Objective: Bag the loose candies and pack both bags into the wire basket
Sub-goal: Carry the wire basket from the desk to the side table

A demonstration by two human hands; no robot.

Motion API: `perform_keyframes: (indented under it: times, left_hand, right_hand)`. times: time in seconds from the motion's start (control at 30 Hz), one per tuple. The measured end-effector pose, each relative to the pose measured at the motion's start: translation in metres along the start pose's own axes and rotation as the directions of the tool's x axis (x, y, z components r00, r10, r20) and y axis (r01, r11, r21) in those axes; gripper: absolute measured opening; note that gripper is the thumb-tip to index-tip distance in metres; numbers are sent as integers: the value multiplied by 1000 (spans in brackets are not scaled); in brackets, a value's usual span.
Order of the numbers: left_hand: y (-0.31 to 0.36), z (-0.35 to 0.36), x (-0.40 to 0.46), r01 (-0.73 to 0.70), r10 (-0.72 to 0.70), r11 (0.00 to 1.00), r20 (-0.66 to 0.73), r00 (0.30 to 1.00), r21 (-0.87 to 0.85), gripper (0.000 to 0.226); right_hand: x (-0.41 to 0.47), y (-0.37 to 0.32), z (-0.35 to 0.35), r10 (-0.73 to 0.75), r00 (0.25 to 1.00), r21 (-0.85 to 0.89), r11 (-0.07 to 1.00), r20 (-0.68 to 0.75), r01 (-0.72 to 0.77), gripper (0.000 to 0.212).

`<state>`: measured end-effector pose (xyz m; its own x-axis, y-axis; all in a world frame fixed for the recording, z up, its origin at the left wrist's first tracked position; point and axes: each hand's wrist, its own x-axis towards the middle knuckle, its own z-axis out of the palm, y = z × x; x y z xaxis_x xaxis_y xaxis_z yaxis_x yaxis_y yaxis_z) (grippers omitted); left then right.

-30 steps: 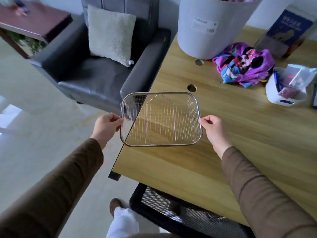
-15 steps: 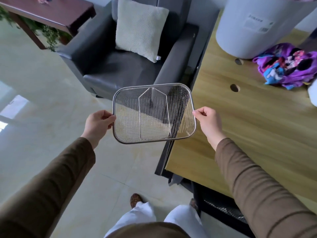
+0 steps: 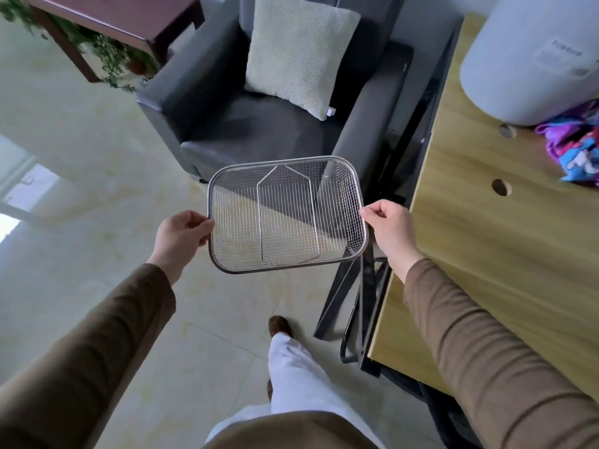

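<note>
Two hands, one item held between them. Item: wire basket (image 3: 288, 215), rectangular, rounded corners, fine steel mesh with a solid rim and a bent wire frame showing across its base; nothing lies in it. Position: carried in the air over the pale tiled floor (image 3: 81, 205), in front of a dark grey armchair (image 3: 227, 131) and just left of the wooden table (image 3: 486, 254) edge, not touching either. Left hand (image 3: 181, 234): closed on the basket's left short rim, thumb on top, fingers curled beneath. Right hand (image 3: 390, 231): closed on the right short rim, pinching it between thumb and bent fingers. The basket thus spans the gap from one grip to the other, held roughly level with its far edge tipped slightly up. Both arms wear brown sleeves. On the armchair: one cream cushion (image 3: 298, 50), leaning against the back. On the table, far right: a large white tub (image 3: 525, 59) and, beside it, a crumpled purple printed cloth (image 3: 573, 150).
</note>
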<state>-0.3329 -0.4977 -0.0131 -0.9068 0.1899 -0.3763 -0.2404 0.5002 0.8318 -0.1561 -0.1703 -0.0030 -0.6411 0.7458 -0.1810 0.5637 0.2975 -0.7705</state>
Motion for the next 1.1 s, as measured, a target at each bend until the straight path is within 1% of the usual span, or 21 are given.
perform_keyframes:
  times: [0.27,0.47,0.67,0.87,1.0,1.1]
  left_hand:
    - [14,-45,79,25,-25,1000,-15,1000,8,12]
    - [18,-95,147,51,-50,999,-27,998,9,13]
    - [23,-157,234,43,-43,999,9,999,18,11]
    - [27,-198,316,33,-35,998,54,998,50,12]
    - [38,-219,380,26,-31,998,79,996,55,14]
    - [50,-236,429,32,-35,998,67,997,54,14]
  right_hand:
    - [60,-57,62,35,998,25,999,49,-36,20]
    - [101,-107,125,33,996,9,999,83,-34,18]
    - [128,-166,198,49,998,13,999,51,-49,18]
    - [155,-213,251,78,997,22,997,21,-79,17]
    - [191,-243,287,92,996,14,996,3,-92,17]
    - [228,-268,318,103,994,10,995,23,-104,18]
